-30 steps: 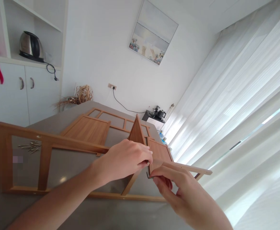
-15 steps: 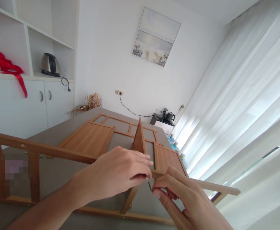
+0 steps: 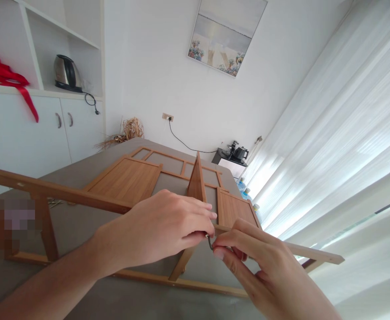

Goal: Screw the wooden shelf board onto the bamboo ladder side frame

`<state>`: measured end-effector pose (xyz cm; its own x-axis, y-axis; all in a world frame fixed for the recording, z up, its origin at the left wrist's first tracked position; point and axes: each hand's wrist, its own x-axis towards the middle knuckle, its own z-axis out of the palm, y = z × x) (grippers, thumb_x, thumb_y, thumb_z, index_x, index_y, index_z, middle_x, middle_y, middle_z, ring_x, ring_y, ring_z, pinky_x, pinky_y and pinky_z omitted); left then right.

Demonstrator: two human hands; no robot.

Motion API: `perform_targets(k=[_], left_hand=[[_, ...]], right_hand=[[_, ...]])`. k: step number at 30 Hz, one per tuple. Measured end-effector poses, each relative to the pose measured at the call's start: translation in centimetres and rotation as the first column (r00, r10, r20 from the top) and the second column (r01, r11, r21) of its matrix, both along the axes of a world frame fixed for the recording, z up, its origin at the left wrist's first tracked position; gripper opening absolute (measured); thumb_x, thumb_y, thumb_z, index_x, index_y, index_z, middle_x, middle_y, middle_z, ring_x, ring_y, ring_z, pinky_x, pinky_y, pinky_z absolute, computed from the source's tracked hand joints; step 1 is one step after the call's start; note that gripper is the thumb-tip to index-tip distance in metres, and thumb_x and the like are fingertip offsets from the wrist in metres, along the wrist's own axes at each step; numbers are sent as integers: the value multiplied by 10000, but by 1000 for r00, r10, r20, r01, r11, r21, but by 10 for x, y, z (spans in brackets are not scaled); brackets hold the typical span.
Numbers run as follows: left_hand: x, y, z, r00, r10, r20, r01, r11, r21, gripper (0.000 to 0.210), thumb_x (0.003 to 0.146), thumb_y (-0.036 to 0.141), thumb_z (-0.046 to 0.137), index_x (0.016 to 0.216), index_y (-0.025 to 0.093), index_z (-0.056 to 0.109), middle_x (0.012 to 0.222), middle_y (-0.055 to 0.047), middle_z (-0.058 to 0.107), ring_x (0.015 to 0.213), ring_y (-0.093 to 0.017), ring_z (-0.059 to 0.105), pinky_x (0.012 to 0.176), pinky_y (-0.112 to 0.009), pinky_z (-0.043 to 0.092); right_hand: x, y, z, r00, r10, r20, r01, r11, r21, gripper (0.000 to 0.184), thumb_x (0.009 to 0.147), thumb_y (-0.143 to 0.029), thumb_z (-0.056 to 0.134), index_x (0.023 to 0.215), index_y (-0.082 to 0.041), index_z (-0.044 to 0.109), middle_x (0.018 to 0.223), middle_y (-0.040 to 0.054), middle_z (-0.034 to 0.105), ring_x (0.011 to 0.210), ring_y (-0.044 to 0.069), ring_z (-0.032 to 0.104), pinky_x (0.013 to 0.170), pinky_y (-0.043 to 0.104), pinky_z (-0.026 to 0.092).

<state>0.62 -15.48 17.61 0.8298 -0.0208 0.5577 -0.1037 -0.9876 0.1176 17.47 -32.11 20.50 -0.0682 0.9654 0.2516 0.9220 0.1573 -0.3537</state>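
Hex key (image 3: 210, 244) is now meeting the bolt (image 3: 207, 236), no longer standing clear of it as 1 sec ago. R hand (image 3: 264, 258) is pinching the key tight; L hand (image 3: 163, 222) is pinching the bolt at top rail of wooden frame (image 3: 81, 196), nr upright panel (image 3: 197, 181). Step in hand's prob. seating the key; next move's calling for steady L hand, small R turns. Can't tell if tip's fully engaging, too small.
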Motion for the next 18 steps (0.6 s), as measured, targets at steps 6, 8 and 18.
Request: perform_targets(k=[6,8,18], left_hand=[[-1,-1,1,1000,0,10,0,1000,3,186,1019,266,512,962,279,689,1242,94,707,1262,-113,597,1011,-202,456],[-1,-1,2,1000,2,5,-2,1000,2,188,1017,260,514,951,274,689,1235,90,710,1260,-115,599,1016,-203,455],[0,-2,3,1000,-1,15,1,1000,7,185,1017,260,517,931,256,681,1226,69,714,1238,-126,614,970,-205,481]], right_hand=[[2,-1,-1,1000,-12,15,12,1000,-26,177,1009,-203,503,966,-277,658,879,-14,608,730,105,621,638,202,477],[2,-1,0,1000,-22,14,22,999,-30,176,1013,-210,502,974,-279,659,875,-16,606,723,103,616,632,203,472],[-4,0,-2,1000,-9,-4,9,999,45,185,1005,-200,498,996,-280,665,853,-7,613,702,109,624,577,192,466]])
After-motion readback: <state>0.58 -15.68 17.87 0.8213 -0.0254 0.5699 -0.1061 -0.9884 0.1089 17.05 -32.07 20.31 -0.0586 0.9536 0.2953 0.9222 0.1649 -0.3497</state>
